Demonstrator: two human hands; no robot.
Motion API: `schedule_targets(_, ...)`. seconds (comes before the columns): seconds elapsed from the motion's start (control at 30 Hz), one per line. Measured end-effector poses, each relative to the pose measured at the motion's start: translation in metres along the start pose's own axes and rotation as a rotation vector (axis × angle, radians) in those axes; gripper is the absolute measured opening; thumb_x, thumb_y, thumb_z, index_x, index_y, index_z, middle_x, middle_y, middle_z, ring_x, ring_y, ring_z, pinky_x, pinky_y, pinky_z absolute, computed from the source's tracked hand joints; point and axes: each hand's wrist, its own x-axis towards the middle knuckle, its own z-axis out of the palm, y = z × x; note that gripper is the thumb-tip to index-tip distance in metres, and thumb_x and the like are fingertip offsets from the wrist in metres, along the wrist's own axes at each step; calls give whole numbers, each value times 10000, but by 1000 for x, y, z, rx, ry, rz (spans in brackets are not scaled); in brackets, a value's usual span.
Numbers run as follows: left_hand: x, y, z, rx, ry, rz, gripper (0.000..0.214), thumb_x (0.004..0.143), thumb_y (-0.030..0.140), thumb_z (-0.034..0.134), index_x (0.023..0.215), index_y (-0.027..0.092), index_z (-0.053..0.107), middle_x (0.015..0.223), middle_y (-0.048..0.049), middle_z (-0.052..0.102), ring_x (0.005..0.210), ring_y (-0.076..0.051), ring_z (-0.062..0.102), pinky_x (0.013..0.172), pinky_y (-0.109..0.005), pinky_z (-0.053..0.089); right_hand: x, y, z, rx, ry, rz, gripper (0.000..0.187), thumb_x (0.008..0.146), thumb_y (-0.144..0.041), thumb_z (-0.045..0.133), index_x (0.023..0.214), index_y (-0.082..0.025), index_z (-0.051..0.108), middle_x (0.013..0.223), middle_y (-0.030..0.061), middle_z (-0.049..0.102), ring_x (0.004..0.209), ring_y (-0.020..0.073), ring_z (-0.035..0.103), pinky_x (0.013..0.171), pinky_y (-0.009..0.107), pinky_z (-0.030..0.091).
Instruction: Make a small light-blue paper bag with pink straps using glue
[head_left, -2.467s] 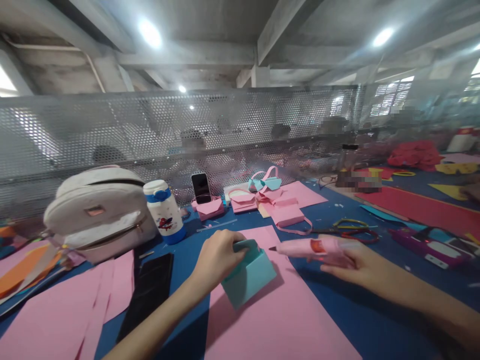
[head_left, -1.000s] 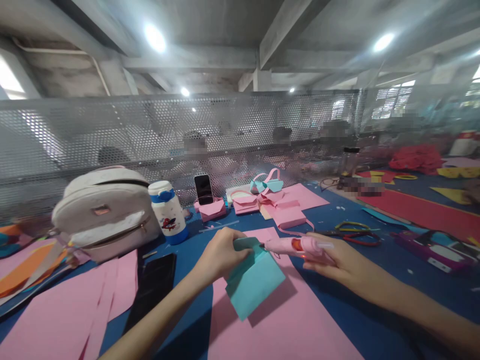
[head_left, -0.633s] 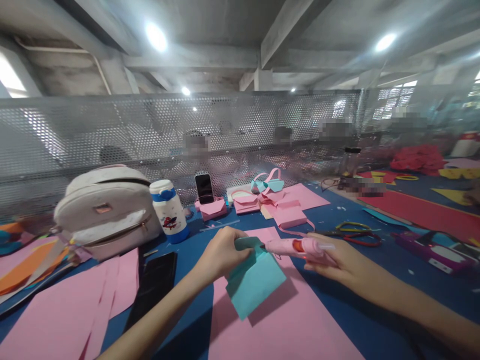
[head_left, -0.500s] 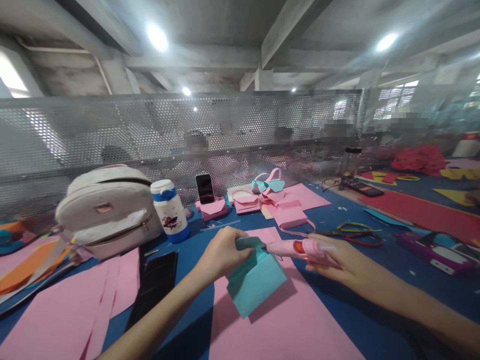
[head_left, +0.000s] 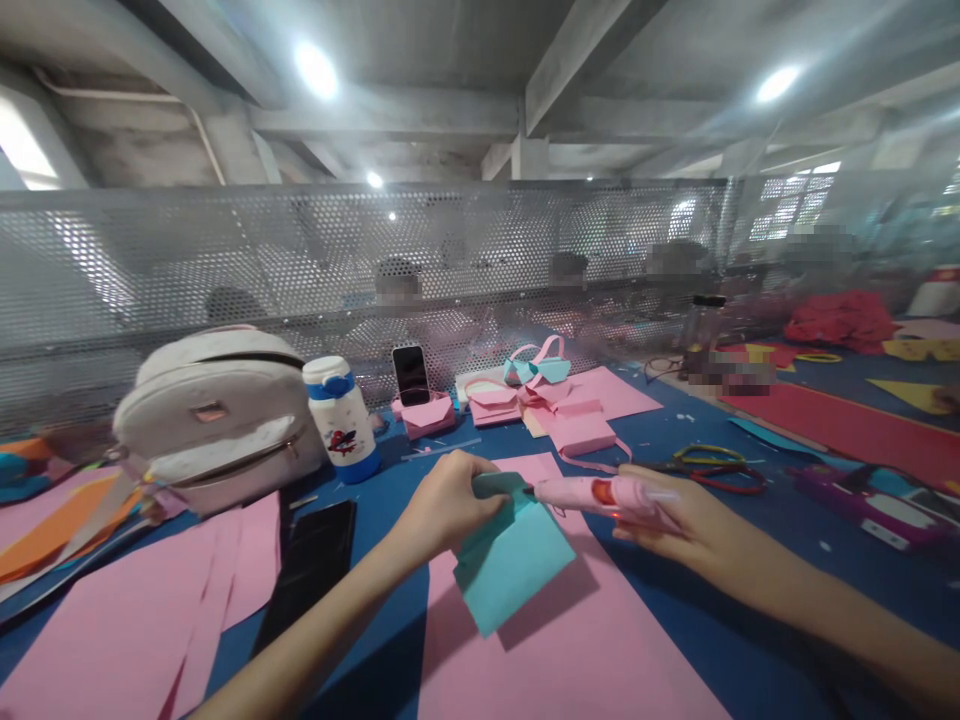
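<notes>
Presently, from my position in the room, the left hand (head_left: 454, 500) pinches the folded teal paper (head_left: 517, 570) in its grip, above a pink sheet (head_left: 555, 665) on the desk (head_left: 705, 620). The right hand (head_left: 686, 525) wraps its grip around the pink glue gun (head_left: 581, 494), nozzle positioned at the paper's upper edge.

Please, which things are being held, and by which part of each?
Left grip: the turquoise paper, by its upper-left edge. Right grip: the pink glue gun, by its handle.
</notes>
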Motion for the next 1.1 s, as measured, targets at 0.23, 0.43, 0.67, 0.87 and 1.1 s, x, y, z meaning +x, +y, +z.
schedule_targets(0.23,0,1,-1,6,20,25,168,695,222,558,716,152,709,548,21,580,429,-109,504,400,-220,324,-1,1,-1,-5,-20,-11,351,890,-457,577,1178,-271,651,1171,57,696,1123,329,620,891,425,549)
schedule_targets(0.43,0,2,-2,20,40,24,143,676,209,570,671,152,701,552,17,582,475,-111,503,449,-221,353,-1,3,0,17,-16,-19,326,905,-437,556,1160,-254,645,1239,55,667,1145,306,611,890,371,548)
schedule_targets(0.67,1,2,-2,27,38,39,147,683,209,576,686,149,710,568,14,591,498,-119,506,468,-221,353,-3,3,-2,13,15,10,414,884,-486,588,1223,-253,632,1292,73,647,1175,336,599,928,406,534)
schedule_targets(0.87,1,1,-4,41,40,72,147,686,210,584,675,145,715,597,15,585,572,-129,498,510,-224,350,-3,2,-5,104,16,12,524,876,-524,605,1324,-253,583,1354,88,609,1224,342,567,1047,467,442)
schedule_targets(1.1,1,2,-5,41,43,90,149,690,215,583,662,142,710,600,13,590,580,-131,491,539,-238,366,-1,1,-6,192,-26,26,507,871,-506,620,1313,-259,602,1368,75,599,1253,328,547,1084,481,403)
